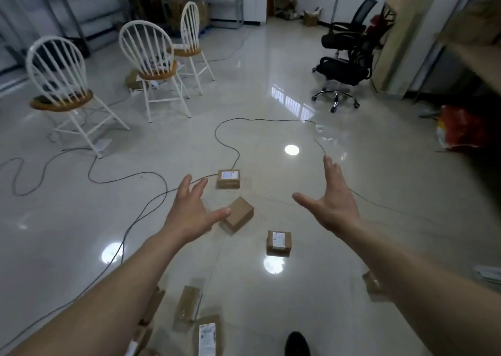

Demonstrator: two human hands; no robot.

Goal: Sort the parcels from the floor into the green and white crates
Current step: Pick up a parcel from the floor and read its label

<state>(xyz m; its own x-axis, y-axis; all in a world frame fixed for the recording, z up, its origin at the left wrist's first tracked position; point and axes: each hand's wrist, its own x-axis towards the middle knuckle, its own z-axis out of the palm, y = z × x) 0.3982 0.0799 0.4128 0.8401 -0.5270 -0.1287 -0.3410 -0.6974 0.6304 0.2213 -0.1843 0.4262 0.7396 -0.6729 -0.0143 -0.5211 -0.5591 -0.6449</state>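
Several small brown cardboard parcels lie scattered on the glossy tiled floor. One with a white label (228, 178) sits farthest away, a plain one (240, 214) lies tilted in the middle, and another labelled one (278, 242) is nearer. More parcels (189, 302) lie close to my feet, one (207, 336) at the bottom edge and one (372, 282) partly hidden behind my right forearm. My left hand (191, 209) is stretched out with spread fingers, its thumb over the plain parcel, holding nothing. My right hand (332, 198) is also spread and empty. No crate is in view.
Black cables (227, 144) snake across the floor around the parcels. Three white spindle-back chairs (151, 65) stand at the back left and a black office chair (344, 65) at the back right. A red bag (458, 130) lies by the shelving on the right. My shoe (297, 345) shows below.
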